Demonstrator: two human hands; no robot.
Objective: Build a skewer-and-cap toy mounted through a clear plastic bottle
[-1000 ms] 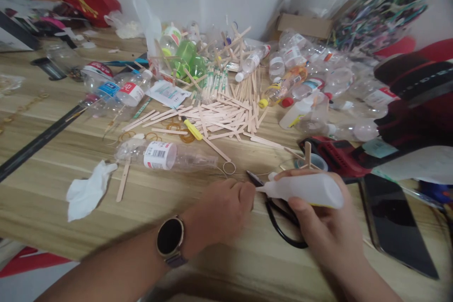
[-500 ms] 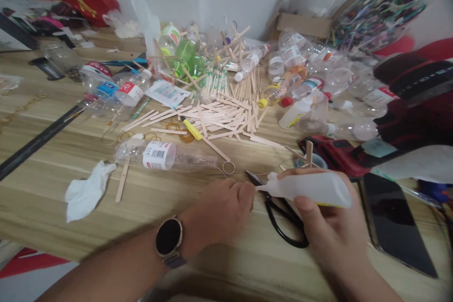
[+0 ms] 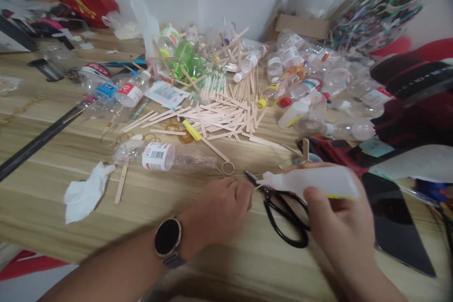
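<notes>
"What's gripped?"
"On my feed, the right hand (image 3: 341,219) clamps a squeeze bottle (image 3: 325,181) over the scissors (image 3: 268,193); the left hand (image 3: 221,205) pinches a thin pale stick (image 3: 258,187)."
"Readable labels?"
"Beyond, I see a barcoded white label (image 3: 155,156) on a clear bottle (image 3: 191,156); its print is blurred."

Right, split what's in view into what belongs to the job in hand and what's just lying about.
Seemingly in use:
- white squeeze bottle, in the right hand
- pale thin piece, poking from the left hand

Seemingly just lying about:
- black-handled scissors
- phone
- white tissue
- yellow-handled tool
</notes>
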